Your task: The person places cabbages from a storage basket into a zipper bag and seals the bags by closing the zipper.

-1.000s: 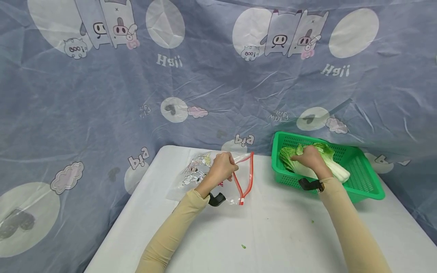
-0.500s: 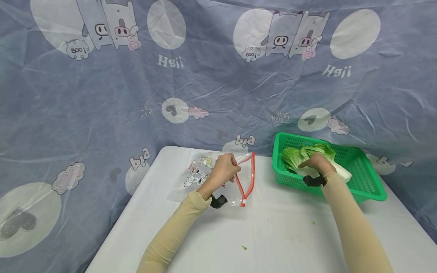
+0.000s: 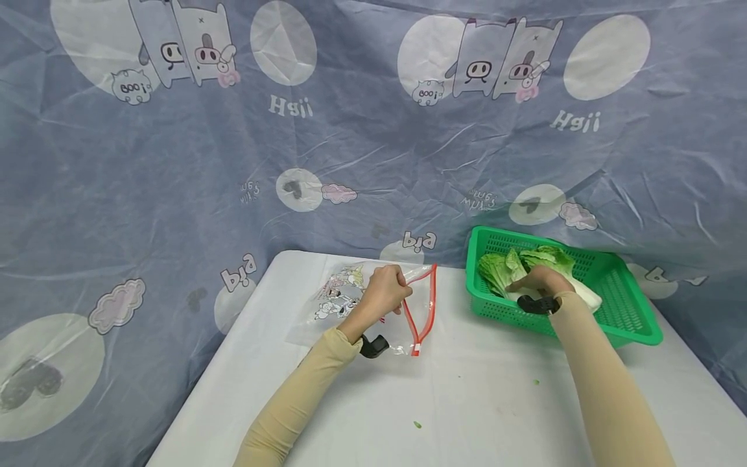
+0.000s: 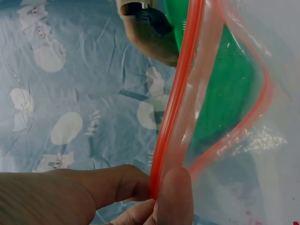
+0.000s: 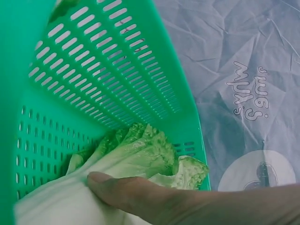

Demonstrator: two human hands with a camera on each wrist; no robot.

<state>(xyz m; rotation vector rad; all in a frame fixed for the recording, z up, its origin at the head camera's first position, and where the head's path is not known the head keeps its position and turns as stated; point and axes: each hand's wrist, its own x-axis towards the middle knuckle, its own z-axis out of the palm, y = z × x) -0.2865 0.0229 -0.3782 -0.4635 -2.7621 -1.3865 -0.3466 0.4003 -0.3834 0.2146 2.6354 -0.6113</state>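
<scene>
My left hand [image 3: 385,290] pinches the red zip edge of a clear zip bag [image 3: 335,305] with printed cartoon figures. In the left wrist view, thumb and fingers hold the red strip [image 4: 180,70], and the bag's mouth gapes beside them. My right hand [image 3: 544,280] reaches into a green slotted basket [image 3: 636,311] and grips napa cabbage [image 3: 586,295] with pale stalks and green leafy ends. Its thumb lies across a white stalk [image 5: 56,201] in the right wrist view; the other fingers are hidden.
The basket stands at the back right of a white-covered table [image 3: 467,415], close to a grey-blue printed cloth [image 3: 362,130] hanging behind. Small green scraps [image 3: 417,425] lie on the table front. A black wrist camera [image 3: 373,347] sits on the left wrist.
The right hand has shifted right and slightly down along the cabbage in the basket, away from the leafy end, then slightly back left. The left hand keeps its hold on the bag's edge.
</scene>
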